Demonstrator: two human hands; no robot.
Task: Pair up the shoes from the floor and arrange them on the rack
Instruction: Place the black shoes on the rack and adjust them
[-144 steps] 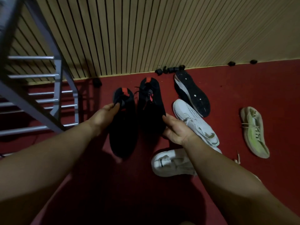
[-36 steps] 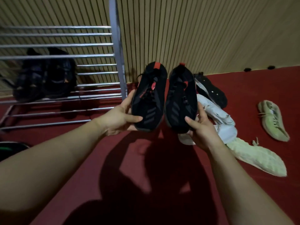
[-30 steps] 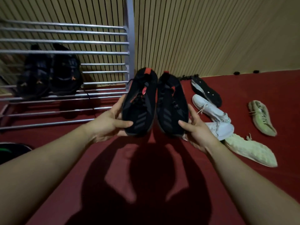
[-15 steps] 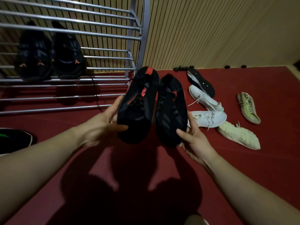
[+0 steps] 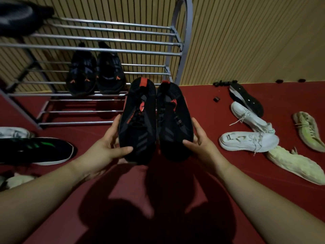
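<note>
I hold a pair of black shoes with red heel tabs side by side above the red floor. My left hand (image 5: 107,148) grips the left black shoe (image 5: 138,120) at its toe end. My right hand (image 5: 200,143) grips the right black shoe (image 5: 173,120) the same way. Their heels point toward the grey metal rack (image 5: 109,50), whose lower front bars lie just beyond. A black pair with orange marks (image 5: 95,74) stands on the rack's middle shelf, to the left of my shoes.
On the floor at right lie two white shoes (image 5: 248,140), two pale yellow-green shoes (image 5: 295,164) and an upturned black shoe (image 5: 246,99). A black shoe with green stripes (image 5: 35,150) lies at left. A dark item (image 5: 19,16) sits on the rack's top shelf. A ribbed wall stands behind.
Both hands have carried the black pair leftward from the floor toward the rack's right end. The view has swung so that more of the rack and the shoes at left show.
</note>
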